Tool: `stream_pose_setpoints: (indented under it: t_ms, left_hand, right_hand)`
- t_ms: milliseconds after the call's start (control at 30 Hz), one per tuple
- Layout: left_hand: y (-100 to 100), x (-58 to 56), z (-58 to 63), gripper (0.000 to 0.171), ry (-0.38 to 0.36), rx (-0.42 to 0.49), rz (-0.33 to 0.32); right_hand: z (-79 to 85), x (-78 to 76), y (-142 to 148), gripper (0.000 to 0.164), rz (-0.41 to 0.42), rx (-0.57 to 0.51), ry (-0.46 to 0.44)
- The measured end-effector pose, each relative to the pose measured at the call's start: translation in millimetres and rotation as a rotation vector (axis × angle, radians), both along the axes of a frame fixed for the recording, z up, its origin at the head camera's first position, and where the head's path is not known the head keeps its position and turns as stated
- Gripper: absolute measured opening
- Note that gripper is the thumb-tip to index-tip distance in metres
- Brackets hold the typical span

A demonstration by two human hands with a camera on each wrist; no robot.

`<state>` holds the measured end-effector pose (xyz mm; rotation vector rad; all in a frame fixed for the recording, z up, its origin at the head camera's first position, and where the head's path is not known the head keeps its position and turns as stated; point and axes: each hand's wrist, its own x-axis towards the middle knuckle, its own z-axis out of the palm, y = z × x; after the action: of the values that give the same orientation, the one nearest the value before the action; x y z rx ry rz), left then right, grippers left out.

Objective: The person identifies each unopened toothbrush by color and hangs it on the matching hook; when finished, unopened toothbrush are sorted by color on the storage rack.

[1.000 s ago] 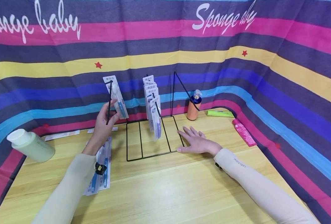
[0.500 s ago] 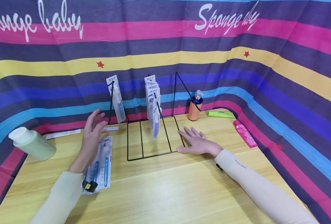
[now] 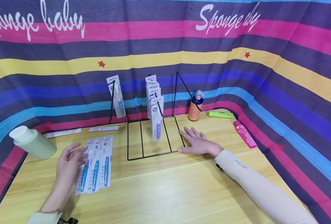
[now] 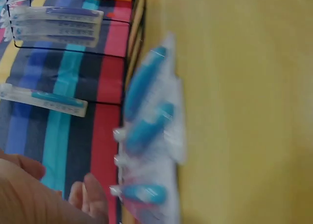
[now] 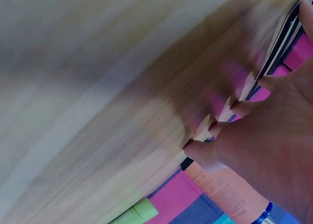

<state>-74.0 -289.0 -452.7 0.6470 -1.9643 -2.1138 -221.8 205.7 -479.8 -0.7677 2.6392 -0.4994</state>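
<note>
My left hand [image 3: 68,163] is beside the leftmost of three packaged blue toothbrushes [image 3: 95,174] lying on the table, fingers loosely bent. Whether it touches that pack is unclear. The left wrist view has these packs [image 4: 146,128] blurred, with the hand [image 4: 44,197] at the lower left. On the black wire rack [image 3: 142,151], one packaged blue toothbrush [image 3: 120,105] hangs from the left hook. Several packs hang in the middle, with a purple toothbrush [image 3: 158,127] in front. My right hand [image 3: 197,141] rests spread on the table, its fingertips at the rack's right side.
A pale green bottle [image 3: 34,144] leans at the left. Two flat packs [image 3: 104,128] lie along the back edge. Behind the right hand are an orange pump bottle [image 3: 194,110], a green tube [image 3: 221,114] and a pink tube [image 3: 245,134]. Striped cloth [image 3: 160,43] surrounds the table.
My left hand has let go of the rack's left hook and come down and left to the packs on the table. The hanging packs have swung slightly; the right hand has stayed put.
</note>
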Motion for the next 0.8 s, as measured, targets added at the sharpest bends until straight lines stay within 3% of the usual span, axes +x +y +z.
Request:
stream_pose_setpoints:
  t_ms: [100, 233, 333, 500, 600, 800]
  left_hand:
    - [-6.2, 7.7, -8.6, 0.038, -0.123, -0.119, 0.014]
    - [-13.9, 12.7, -15.6, 0.067, -0.257, -0.338, -0.120]
    - [-18.2, 12.9, -17.2, 0.082, -0.283, -0.436, -0.227]
    - [-21.7, 11.2, -18.8, 0.089, -0.312, -0.619, -0.336]
    - [-23.1, 10.8, -17.8, 0.087, -0.315, -0.656, -0.363]
    - [-25.8, 12.0, -15.0, 0.079, -0.296, -0.585, -0.412]
  right_hand:
    - [-0.9, 0.3, -0.4, 0.100, -0.004, -0.001, 0.001]
    - [-0.9, 0.5, 0.0, 0.099, -0.011, -0.007, 0.000]
    - [-1.6, -0.4, -0.3, 0.099, -0.008, -0.007, 0.002]
    - [-1.7, -1.0, -0.7, 0.099, -0.003, -0.004, 0.003]
    - [-1.3, -0.8, -0.3, 0.099, -0.005, -0.005, 0.005]
    - [-0.8, -0.6, -1.0, 0.099, -0.002, -0.009, 0.004]
